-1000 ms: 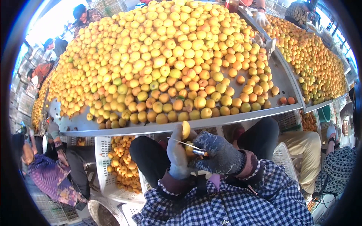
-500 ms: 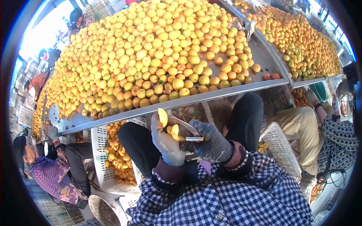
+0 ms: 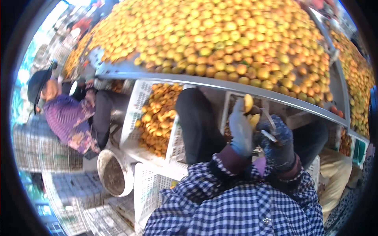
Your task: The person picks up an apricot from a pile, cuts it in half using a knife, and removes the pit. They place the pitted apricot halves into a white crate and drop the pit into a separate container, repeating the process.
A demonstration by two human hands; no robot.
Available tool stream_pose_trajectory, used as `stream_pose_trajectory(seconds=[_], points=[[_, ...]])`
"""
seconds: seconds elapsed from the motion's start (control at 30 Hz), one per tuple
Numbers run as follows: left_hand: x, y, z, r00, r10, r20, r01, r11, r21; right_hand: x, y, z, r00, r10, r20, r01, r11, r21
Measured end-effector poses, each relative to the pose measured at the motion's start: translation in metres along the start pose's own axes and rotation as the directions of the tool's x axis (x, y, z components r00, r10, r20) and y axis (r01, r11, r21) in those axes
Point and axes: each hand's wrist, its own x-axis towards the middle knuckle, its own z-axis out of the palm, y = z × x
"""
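My left hand point(image 3: 241, 131), in a pale glove, is closed around cut apricot pieces. One yellow apricot piece point(image 3: 248, 103) stands up at its fingertips, and another apricot piece point(image 3: 254, 119) shows lower, between the hands. My right hand point(image 3: 278, 144), in a dark grey knitted glove, grips a small curved knife. The knife's point(image 3: 269, 136) shiny metal part juts from the fist, and its thin strip bends up close to the fruit. Both hands are held close together over my lap, below the table edge. Motion blurs the finer details.
A large heap of whole apricots point(image 3: 212, 35) covers the metal-edged table point(image 3: 220, 83) ahead. To my left, a white crate point(image 3: 130, 122) holds apricot halves point(image 3: 156, 122). A dirty white bucket point(image 3: 128, 179) and another crate point(image 3: 147, 196) stand nearer. Co-workers sit left point(image 3: 67, 118) and right point(image 3: 334, 169).
The view has swung left, so hands and table sit farther right in the picture, and the bucket and left co-worker show more fully. Both hands keep their hold on fruit and knife.
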Motion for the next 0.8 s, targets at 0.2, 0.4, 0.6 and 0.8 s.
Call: stream_pose_trajectory(seconds=[0.2, 0.4, 0.6, 0.8], points=[[0.009, 0.020, -0.026, 0.966, -0.187, 0.181, 0.224, 0.951, -0.212, 0.015, -0.016, 0.013, 0.987, -0.149, 0.053, 0.157, 0.962, -0.224], [-0.004, 0.039, -0.013, 0.926, 0.309, 0.218, -0.375, 0.823, 0.427, 0.028, -0.001, 0.010, 0.944, -0.112, 0.310, 0.095, 0.993, 0.072], [0.020, 0.021, -0.026, 0.995, -0.070, 0.073, 0.078, 0.991, -0.105, 0.017, -0.004, 0.009, 0.950, 0.005, 0.313, 0.049, 0.985, -0.166], [0.005, 0.015, -0.010, 0.904, 0.310, 0.296, -0.420, 0.773, 0.475, 0.015, 0.014, -0.001, 0.960, 0.048, 0.274, -0.077, 0.992, 0.097]])
